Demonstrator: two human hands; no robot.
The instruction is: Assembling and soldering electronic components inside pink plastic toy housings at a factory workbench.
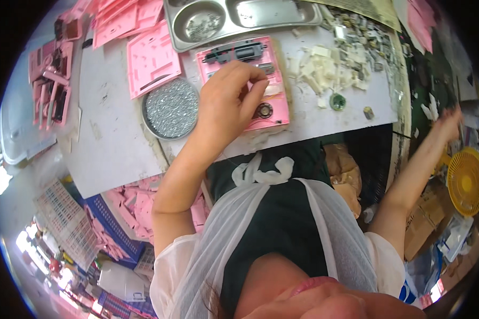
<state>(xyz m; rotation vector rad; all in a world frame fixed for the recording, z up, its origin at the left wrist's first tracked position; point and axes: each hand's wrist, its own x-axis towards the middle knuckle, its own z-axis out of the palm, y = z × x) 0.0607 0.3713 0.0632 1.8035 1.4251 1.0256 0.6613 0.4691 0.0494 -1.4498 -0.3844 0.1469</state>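
Note:
A pink plastic housing (278, 108) lies on the white worktable in front of me. Fitted in it are a dark grey cylinder-shaped mechanism (245, 52) at its far end and a small round black part (264, 110) at the near end. My left hand (230, 95) rests over its left side, fingers curled and thumb bent toward them; whatever they grip is hidden. Out at the far right, beyond the table edge, reaches my right hand (450, 122). It is small and blurred there, close to a white scrap (431, 108), and its fingers cannot be made out.
A round dish of small metal screws (171, 108) stands left of the housing. Behind are a steel compartment tray (213, 43) and stacked pink panels (153, 57). White plastic pieces (324, 69) and small metal parts (375, 50) lie right; a yellow fan (464, 182) stands far right.

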